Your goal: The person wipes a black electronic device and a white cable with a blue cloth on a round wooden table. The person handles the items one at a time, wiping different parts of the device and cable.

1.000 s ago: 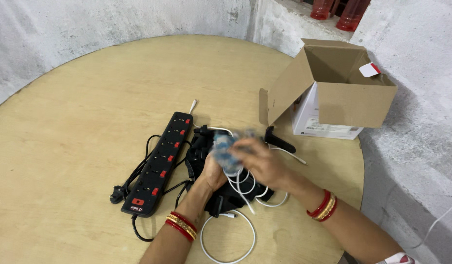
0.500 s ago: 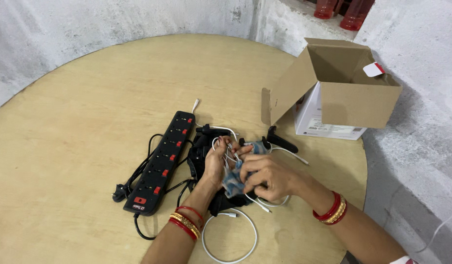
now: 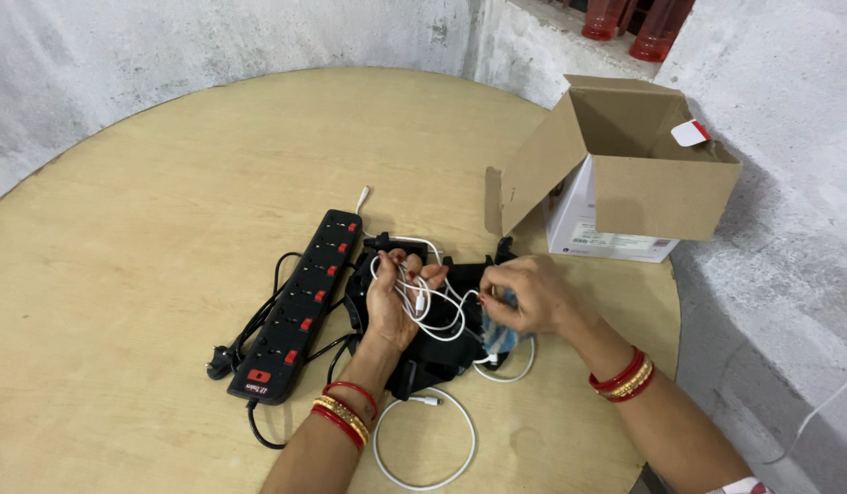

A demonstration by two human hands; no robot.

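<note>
While the left hand (image 3: 393, 297) closes its fingers around a bundle of white cable (image 3: 430, 306), the right hand (image 3: 524, 295) pinches a small blue cloth (image 3: 499, 335) just to the right of it. The two hands are near each other but apart, with loops of cable running between them from left to right; the left hand has the firmer hold on the cable. Both hands hover over a heap of black gear (image 3: 423, 357) on the round wooden table (image 3: 167, 183). A loose end of the cable curls in a ring toward the near edge. To the left lies a black power strip (image 3: 300, 302), its length running near to far. Farther right, an open cardboard box (image 3: 638, 160) rests on a white box (image 3: 579, 229).
</note>
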